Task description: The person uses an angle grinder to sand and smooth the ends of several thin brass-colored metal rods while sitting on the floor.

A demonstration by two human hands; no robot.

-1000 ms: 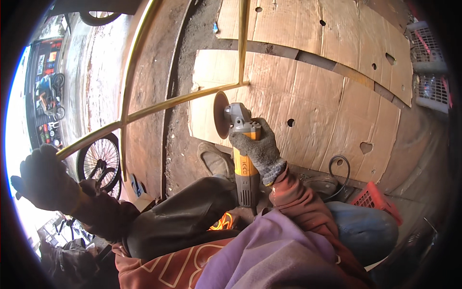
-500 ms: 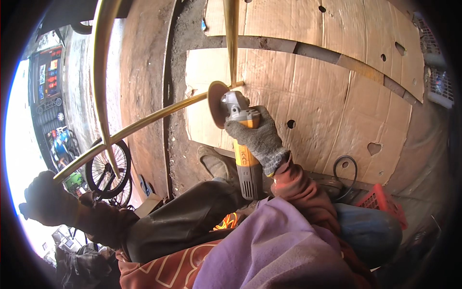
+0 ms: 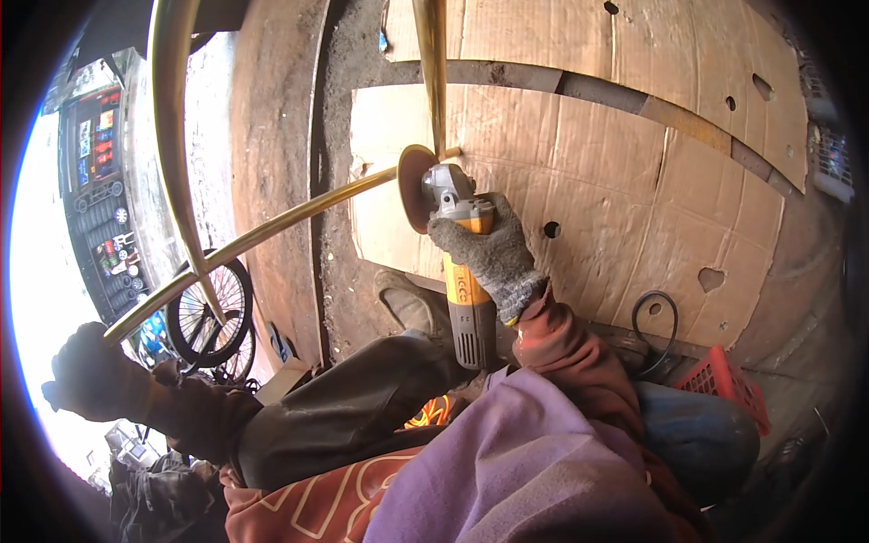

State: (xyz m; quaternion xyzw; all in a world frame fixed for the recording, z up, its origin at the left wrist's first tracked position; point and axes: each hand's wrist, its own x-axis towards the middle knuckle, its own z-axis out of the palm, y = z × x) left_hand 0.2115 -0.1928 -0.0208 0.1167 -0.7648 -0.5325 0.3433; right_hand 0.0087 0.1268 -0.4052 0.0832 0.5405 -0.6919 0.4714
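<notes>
My right hand (image 3: pixel 493 249), in a grey knit glove, wraps round the yellow and grey body of an angle grinder (image 3: pixel 471 294). The grinder's brown disc (image 3: pixel 416 188) stands on edge against or right beside a gold metal tube frame (image 3: pixel 294 215), close to where two tubes meet; exact contact I cannot make out. At far left my left hand (image 3: pixel 95 376), gloved and dark against the glare, is closed on the near end of the long tube. Another tube (image 3: pixel 172 118) crosses it near that hand, and one (image 3: pixel 433 72) rises from the far joint.
Flattened cardboard sheets (image 3: pixel 579 181) with holes cover the floor ahead and right. A red plastic crate (image 3: pixel 724 389) and a black cable loop (image 3: pixel 656 330) lie by my right knee. A bicycle wheel (image 3: pixel 210 312) stands beyond the left forearm. Plastic baskets (image 3: pixel 831 163) sit far right.
The view has shifted slightly. The upper end of the left crossing tube appears farther left. Both hands keep their grips, and the grinder disc stays beside the same joint.
</notes>
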